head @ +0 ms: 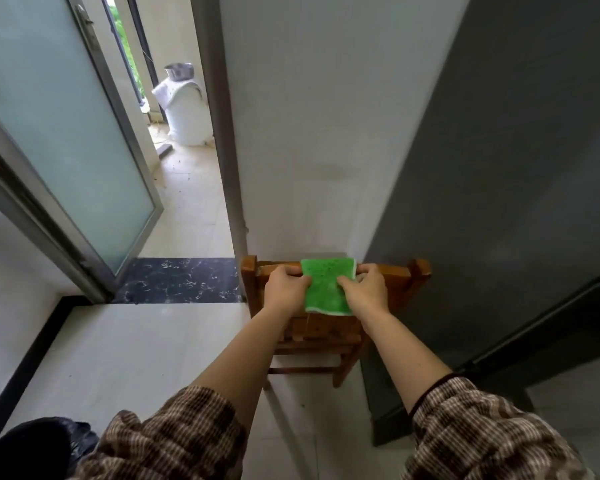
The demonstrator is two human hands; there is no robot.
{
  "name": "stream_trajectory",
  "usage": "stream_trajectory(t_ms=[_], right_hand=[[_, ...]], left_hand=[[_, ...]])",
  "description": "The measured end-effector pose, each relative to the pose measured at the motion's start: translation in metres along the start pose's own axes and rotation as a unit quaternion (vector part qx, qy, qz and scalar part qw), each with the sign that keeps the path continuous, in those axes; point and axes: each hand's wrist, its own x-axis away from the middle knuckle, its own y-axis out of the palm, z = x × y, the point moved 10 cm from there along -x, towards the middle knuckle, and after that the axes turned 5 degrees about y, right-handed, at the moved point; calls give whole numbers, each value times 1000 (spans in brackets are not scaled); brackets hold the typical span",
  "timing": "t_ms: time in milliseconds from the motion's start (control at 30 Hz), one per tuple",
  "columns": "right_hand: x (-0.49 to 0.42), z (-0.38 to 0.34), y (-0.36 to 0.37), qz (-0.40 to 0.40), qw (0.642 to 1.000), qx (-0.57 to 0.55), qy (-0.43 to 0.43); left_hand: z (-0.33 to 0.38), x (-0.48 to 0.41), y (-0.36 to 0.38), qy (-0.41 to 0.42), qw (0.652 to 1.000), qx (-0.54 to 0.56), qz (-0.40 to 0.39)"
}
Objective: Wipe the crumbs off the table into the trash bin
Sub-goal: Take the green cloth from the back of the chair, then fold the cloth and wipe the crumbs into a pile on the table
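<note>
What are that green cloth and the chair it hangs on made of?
The cloth looks like soft, matte fabric, perhaps microfibre: it bends limply over the rail and shows a white edge. The chair looks like solid wood with an orange-brown varnish: slight sheen, jointed rails.

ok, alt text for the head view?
The left hand and right hand grip a green cloth draped over the top rail of a wooden chair against a white wall. A glass door stands open at left.
</note>
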Motion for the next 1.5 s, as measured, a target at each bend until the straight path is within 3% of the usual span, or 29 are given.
stream_trajectory(t_ms=[100, 233, 367, 667, 833, 967, 1200, 1300, 1400, 1500], right_hand=[[17, 3, 6, -48, 993, -98, 51], [51, 9, 18, -163, 965, -177, 106], [99, 20, 25, -239, 953, -163, 88], [275, 79, 22, -340, 940, -16, -17], [378, 119, 7, -333, 936, 34, -107], [469, 146, 15, -386, 907, 67, -156], [616, 186, 43, -445, 880, 72, -152], [679, 205, 59, -464, 873, 52, -140], [755, 227, 76, -485, 866, 29, -118], [831, 257, 94, -500, 859, 30, -107]], left_hand=[[-12, 16, 0, -52, 991, 115, -36], [-21, 56, -10, -105, 974, 187, -78], [-36, 113, -34, -87, 971, 208, -81], [-125, 289, -93, -31, 975, 220, 11], [-173, 408, -132, 14, 977, 176, 119], [-221, 493, -175, 11, 974, 103, 201], [-274, 640, -249, 28, 957, 73, 279], [-291, 700, -276, 67, 960, 63, 263], [-322, 765, -305, 87, 959, 128, 239], [-362, 834, -344, 93, 956, 110, 258]])
